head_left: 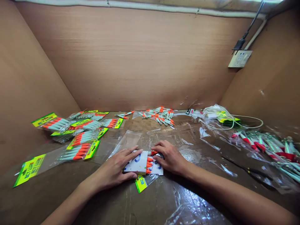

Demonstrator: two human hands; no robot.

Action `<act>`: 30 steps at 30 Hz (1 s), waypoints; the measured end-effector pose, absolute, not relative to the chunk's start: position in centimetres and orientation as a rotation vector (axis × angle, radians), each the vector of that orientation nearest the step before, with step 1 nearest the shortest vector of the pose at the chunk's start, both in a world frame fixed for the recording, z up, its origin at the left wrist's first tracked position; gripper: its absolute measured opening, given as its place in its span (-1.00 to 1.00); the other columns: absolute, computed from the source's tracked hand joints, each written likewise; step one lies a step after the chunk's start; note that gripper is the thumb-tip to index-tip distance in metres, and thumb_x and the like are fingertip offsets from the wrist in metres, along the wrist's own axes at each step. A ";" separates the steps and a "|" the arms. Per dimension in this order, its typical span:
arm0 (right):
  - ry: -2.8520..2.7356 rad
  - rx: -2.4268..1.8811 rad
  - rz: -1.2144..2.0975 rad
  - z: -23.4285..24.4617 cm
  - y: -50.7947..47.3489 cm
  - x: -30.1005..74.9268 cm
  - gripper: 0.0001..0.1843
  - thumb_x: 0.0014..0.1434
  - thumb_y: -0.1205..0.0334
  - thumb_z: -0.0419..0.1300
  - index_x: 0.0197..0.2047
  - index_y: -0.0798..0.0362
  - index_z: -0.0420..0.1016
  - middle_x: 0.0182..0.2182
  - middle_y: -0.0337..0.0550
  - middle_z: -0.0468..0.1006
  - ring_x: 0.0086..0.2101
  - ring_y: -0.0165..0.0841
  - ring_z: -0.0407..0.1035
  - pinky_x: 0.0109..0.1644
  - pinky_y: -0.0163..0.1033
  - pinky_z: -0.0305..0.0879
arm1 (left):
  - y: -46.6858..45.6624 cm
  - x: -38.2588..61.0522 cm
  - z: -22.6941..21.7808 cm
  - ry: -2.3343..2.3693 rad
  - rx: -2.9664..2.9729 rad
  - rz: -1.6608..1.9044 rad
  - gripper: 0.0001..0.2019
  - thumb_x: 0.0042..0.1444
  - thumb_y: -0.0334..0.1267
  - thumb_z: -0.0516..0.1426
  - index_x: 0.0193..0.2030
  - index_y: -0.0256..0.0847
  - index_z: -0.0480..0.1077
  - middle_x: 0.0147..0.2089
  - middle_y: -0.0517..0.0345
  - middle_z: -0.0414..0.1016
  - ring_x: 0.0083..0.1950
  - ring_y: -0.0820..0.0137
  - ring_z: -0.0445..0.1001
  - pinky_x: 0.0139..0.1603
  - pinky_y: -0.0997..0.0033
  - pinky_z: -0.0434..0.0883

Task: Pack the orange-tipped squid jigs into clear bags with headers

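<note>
In the middle of the table, my left hand (120, 165) grips a folded white card (138, 165) with blue print, fingers over its top and thumb along the near edge. Orange-tipped fishing lures (149, 165) stick out of the card's right side. My right hand (170, 156) is closed at that side, its fingertips around an orange lure tip (153, 153) and its thumb against the right part of the card. Its exact hold is partly hidden. Under the card lies a clear plastic bag with a yellow-green header (141, 183).
Bagged lures (77, 153) are piled left, beside a bag header (30, 170). Loose lures (161, 115) lie at the back. To the right are pliers (248, 171), red-and-white lures (262, 145) and a white cord (255, 125). Board walls enclose the table; a socket (240, 58) hangs right.
</note>
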State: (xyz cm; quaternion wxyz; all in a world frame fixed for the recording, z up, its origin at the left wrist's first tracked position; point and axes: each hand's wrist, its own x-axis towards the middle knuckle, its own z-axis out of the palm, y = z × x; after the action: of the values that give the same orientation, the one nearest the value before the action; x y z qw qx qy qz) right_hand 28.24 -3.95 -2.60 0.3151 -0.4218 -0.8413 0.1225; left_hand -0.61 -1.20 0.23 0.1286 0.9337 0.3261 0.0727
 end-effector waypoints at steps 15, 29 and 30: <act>-2.195 -1.107 0.446 -3.3 -3.0 27.6 -0.83 0.31 0.27 0.19 -0.11 -0.04 0.62 -0.24 -0.16 0.63 -0.21 -0.32 0.41 -0.09 -0.25 0.28 | -2.8 0.5 -0.8 0.935 2.855 0.144 -0.38 0.38 0.02 -0.02 0.48 0.20 -0.20 0.56 0.18 -0.37 0.53 -0.01 -0.22 0.43 -0.15 -0.01; -1.925 -1.134 0.588 -3.1 -3.3 28.4 -0.67 0.28 0.12 0.18 0.08 -0.04 0.53 0.05 -0.03 0.49 0.02 -0.21 0.36 0.14 -0.06 0.27 | -3.3 1.3 -0.2 0.966 2.753 0.322 -0.32 0.31 0.01 0.07 0.48 0.13 -0.13 0.37 0.01 0.18 0.33 0.10 0.20 0.33 -0.01 0.23; -1.790 -1.169 0.635 -3.1 -3.1 28.5 -0.58 0.28 0.06 0.18 0.17 -0.04 0.45 0.08 -0.01 0.45 0.01 -0.20 0.37 0.13 -0.04 0.29 | -3.2 1.3 -0.3 1.007 2.749 0.354 -0.31 0.31 0.00 0.08 0.49 0.11 -0.14 0.35 -0.01 0.19 0.31 0.10 0.21 0.31 0.00 0.24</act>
State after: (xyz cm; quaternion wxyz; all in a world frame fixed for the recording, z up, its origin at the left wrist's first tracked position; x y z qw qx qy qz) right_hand 28.45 -3.14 -3.09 0.4403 -0.4705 -0.7207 0.2555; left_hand 1.31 -3.23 -0.28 0.0964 0.9279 0.3399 0.1195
